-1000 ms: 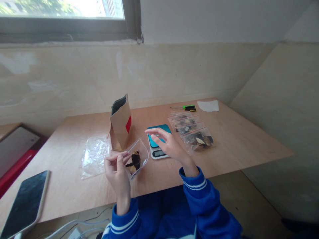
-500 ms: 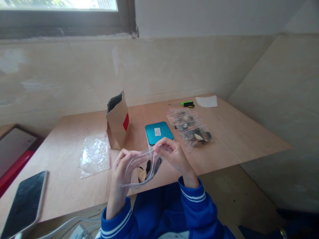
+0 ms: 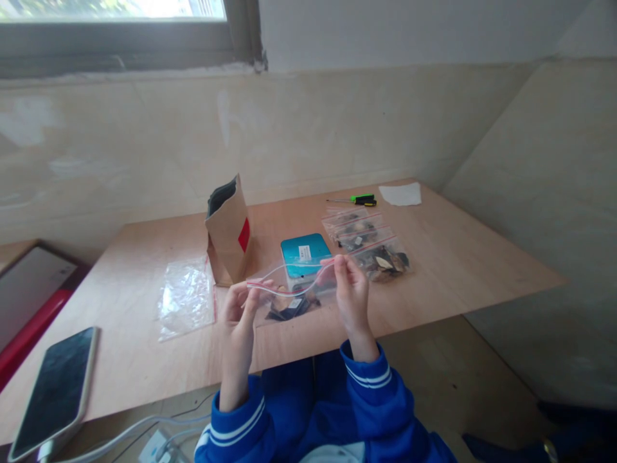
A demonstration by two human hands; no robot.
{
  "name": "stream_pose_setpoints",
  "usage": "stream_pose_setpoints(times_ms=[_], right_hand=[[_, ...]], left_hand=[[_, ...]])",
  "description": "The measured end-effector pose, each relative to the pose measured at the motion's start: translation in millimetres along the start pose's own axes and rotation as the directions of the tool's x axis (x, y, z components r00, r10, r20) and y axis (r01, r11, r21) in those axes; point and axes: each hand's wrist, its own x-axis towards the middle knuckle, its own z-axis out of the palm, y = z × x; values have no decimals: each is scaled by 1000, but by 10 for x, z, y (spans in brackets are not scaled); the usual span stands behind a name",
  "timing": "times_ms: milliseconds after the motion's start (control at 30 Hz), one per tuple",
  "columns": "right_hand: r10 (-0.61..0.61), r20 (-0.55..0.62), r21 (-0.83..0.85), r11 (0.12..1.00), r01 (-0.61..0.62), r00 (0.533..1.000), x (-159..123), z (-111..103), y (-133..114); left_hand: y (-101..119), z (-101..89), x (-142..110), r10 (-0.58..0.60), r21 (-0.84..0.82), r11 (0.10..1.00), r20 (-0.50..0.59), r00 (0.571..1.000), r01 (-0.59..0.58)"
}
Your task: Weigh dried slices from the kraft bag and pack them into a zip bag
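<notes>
Soft daylight from the overexposed window [image 3: 110,8], faint shadows, wide-angle bending at the edges.

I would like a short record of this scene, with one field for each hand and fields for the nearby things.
left hand: pinches one end of the clear zip bag
right hand: pinches the bag's other end
bag contents: dark dried pieces, low in the bag
nearest: digital scale, teal top, behind the bag
rest: kraft paper pouch, three filled zip bags, flat clear bag, screwdriver, phone
</notes>
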Motion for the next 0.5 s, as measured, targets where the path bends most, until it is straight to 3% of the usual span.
stream_pose_setpoints(times_ms=[167,500], right_hand=[[-55,32,-88,994,58,998,-19,-20,-2],[-130,-97,-144,983,116,987,-102,46,34]], left_hand=[[-20,-27,16,3,-15,1000,-77,997,-4],[5,-40,3,24,15,1000,-223,974,-22]])
